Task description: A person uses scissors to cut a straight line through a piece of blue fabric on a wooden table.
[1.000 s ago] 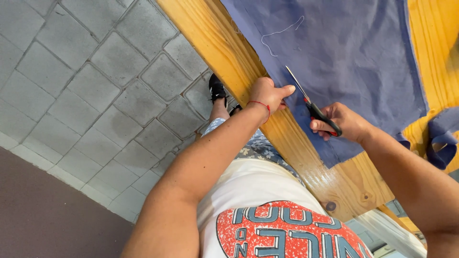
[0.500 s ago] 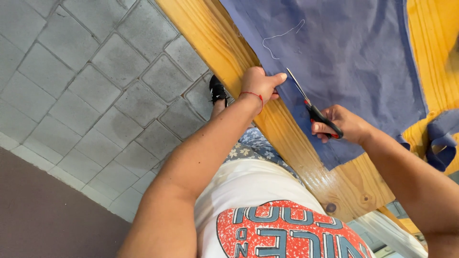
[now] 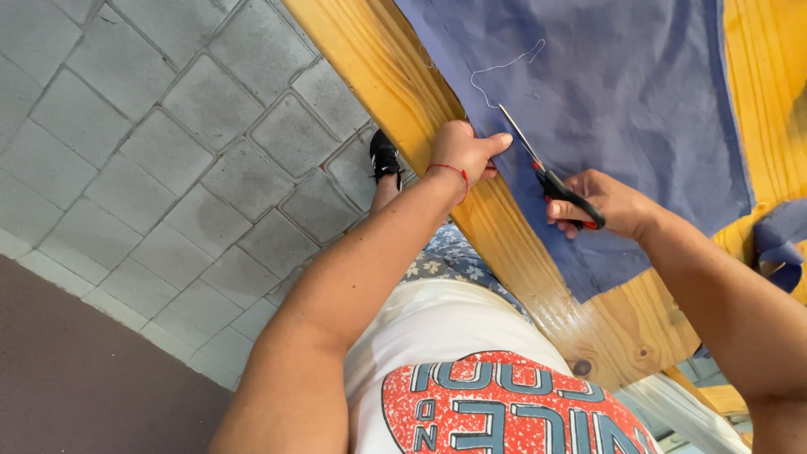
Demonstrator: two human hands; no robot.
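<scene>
We see the person cutting a sheet of blue-violet fabric (image 3: 605, 92) that lies spread flat on a varnished wooden table (image 3: 403, 84), its near edge running along the table's edge closest to the body. The right hand (image 3: 609, 204) is closed around the black-and-red handles of a pair of scissors (image 3: 546, 172), fingers through the loops; the blades look nearly closed and point away from the body, up into the cloth. The left hand (image 3: 462, 151), a thin red string around its wrist, is curled over the table edge and seems to pinch the narrow margin of fabric just beside the blades, with one finger stretched toward them. A thin white chalk line (image 3: 504, 71) curves across the cloth just ahead of the scissor tips. We judge the cut to be partly made: the scissors sit well inside the fabric from its near end, so the stretch behind them is probably already parted, though the slit itself is too fine to make out. What is left, as far as we can tell, is the chalked curve ahead and whatever lies beyond it toward the far end of the cloth. Below the table lie grey paving stones (image 3: 168, 168) and a black shoe (image 3: 385, 158).
</scene>
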